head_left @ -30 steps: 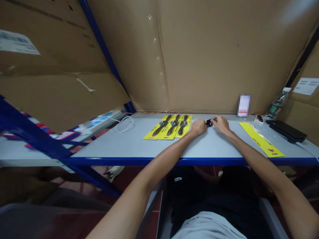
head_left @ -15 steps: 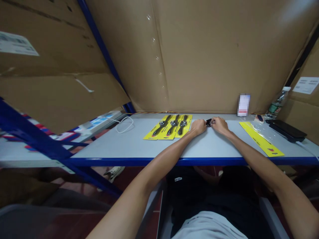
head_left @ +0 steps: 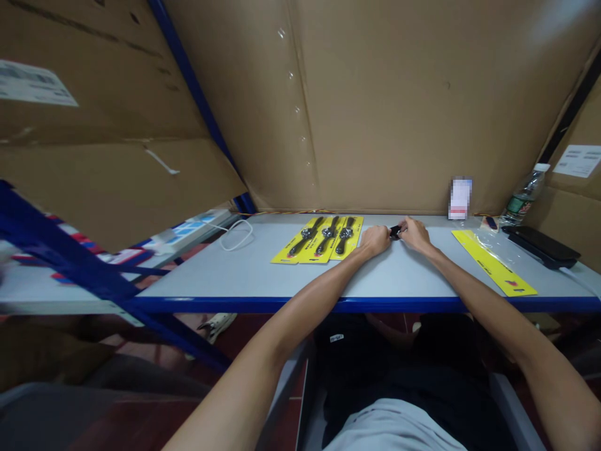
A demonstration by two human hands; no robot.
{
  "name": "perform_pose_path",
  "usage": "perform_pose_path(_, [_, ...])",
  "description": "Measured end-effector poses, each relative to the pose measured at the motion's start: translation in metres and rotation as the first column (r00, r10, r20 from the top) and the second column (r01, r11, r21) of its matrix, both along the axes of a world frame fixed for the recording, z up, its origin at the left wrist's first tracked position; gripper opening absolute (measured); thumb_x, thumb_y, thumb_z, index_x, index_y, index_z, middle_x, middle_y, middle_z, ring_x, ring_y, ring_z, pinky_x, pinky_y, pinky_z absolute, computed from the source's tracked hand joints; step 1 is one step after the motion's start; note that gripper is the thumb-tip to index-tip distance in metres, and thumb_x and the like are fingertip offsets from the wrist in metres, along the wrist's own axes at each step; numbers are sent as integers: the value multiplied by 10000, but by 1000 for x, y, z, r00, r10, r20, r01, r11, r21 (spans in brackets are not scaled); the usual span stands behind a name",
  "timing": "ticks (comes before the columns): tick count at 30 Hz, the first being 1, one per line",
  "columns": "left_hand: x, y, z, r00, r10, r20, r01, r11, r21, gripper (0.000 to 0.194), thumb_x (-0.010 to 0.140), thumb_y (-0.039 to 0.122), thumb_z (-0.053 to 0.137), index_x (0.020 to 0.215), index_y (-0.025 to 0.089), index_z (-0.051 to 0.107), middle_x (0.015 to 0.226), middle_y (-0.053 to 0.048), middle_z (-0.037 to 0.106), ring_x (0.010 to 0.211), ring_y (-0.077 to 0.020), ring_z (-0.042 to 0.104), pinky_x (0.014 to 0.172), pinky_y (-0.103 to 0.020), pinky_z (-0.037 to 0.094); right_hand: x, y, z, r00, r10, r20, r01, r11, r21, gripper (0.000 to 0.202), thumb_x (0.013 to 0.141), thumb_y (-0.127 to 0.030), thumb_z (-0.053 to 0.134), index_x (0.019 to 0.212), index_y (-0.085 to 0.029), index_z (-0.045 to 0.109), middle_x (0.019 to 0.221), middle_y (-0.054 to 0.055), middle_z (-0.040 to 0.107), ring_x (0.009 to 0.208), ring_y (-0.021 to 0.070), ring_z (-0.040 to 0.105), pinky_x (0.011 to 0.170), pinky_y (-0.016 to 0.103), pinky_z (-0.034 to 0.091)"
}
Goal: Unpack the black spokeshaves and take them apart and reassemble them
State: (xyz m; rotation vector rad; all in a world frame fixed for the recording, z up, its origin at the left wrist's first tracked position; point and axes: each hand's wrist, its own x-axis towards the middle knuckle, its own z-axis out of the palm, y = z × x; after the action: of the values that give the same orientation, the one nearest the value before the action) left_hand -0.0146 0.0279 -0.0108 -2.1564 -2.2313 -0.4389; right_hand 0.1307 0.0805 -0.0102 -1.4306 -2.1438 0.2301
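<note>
One small black object (head_left: 395,232) is sitting between the two hands, close to the desk (head_left: 263,282); whether it is touching the surface cannot be told. Fingers of the left hand (head_left: 375,238) are curling closed on its left end; fingers of the right hand (head_left: 415,234) are pinching narrowly at its right. Step in hand, as judged: fine two-handed handling of this piece; its detail is too small to read. Next move is probably calling for a firm left hold and delicate right-finger control. Outward, left: three yellow cards (head_left: 302,249) are lying side by side, carrying black tools (head_left: 305,235). Right: a loose yellow card (head_left: 493,263) is lying flat, clear plastic (head_left: 500,246) beside it.
</note>
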Motion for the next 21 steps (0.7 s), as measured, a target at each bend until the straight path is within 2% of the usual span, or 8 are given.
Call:
perform_pose_path(3, [0, 0, 1, 1000, 8, 4, -8, 1000, -14, 476, 1062, 349, 363, 1179, 131, 769, 1184, -228, 746, 1125, -318, 717, 900, -356, 521, 1, -1, -1, 1000, -14, 13, 14, 1000, 0, 240, 827, -158, 653, 1027, -234, 761, 1036, 40, 784, 973, 207, 688, 768, 257, 474])
perform_pose_path(7, [-1, 3, 0, 1000, 19, 10, -19, 1000, -15, 492, 1060, 358, 355, 1183, 127, 772, 1194, -231, 744, 1140, -318, 712, 896, -348, 520, 3, -1, 0, 997, 78, 11, -78, 996, 52, 298, 814, -60, 562, 865, -250, 785, 1052, 21, 777, 1009, 198, 680, 798, 252, 472])
perform_pose_path(12, [-2, 4, 0, 1000, 14, 9, -14, 1000, -10, 495, 1058, 352, 348, 1186, 134, 774, 1194, -232, 743, 1136, -323, 712, 902, -363, 523, 2, -1, 1, 999, -47, 27, 47, 999, 6, 205, 875, -318, 665, 1035, -238, 767, 1043, 69, 776, 991, 238, 683, 777, 287, 486])
perform_pose_path(13, [-2, 3, 0, 1000, 17, 6, -17, 1000, -11, 496, 1059, 354, 347, 1188, 136, 773, 1198, -230, 742, 1138, -318, 711, 907, -360, 521, 2, -1, 1, 998, -49, 47, 49, 999, -9, 199, 869, -326, 679, 1024, -240, 767, 1039, 69, 777, 988, 240, 685, 770, 286, 481])
perform_pose_path(15, [-2, 3, 0, 1000, 23, 3, -23, 1000, -16, 495, 1062, 357, 347, 1191, 138, 772, 1204, -227, 741, 1141, -307, 711, 914, -347, 518, 3, -1, 1, 998, -2, 58, 3, 1000, -12, 169, 869, -223, 643, 967, -257, 776, 1038, 42, 780, 985, 218, 688, 761, 267, 465])
perform_pose_path(17, [-2, 4, 0, 1000, 24, 4, -24, 1000, -16, 493, 1063, 355, 348, 1189, 134, 770, 1199, -229, 742, 1141, -305, 711, 914, -344, 516, 3, -2, 2, 999, 43, 22, -44, 999, 13, 271, 867, -118, 575, 959, -272, 778, 1030, 11, 783, 977, 187, 689, 752, 247, 449])
perform_pose_path(19, [-2, 5, -1, 1000, 19, 5, -19, 1000, -11, 486, 1062, 354, 355, 1186, 133, 770, 1191, -229, 744, 1139, -306, 712, 915, -347, 517, 3, -2, 3, 1000, 23, -4, -23, 999, 22, 252, 903, -156, 563, 1002, -260, 770, 1033, 22, 783, 970, 188, 689, 741, 249, 444])
perform_pose_path(21, [-2, 5, -2, 1000, 17, 2, -17, 1000, -9, 481, 1061, 362, 363, 1184, 138, 770, 1188, -223, 747, 1136, -300, 714, 920, -343, 515, 2, -2, 3, 1000, -27, 14, 27, 1000, -2, 189, 937, -300, 601, 1017, -234, 759, 1036, 59, 779, 968, 211, 688, 737, 262, 449])
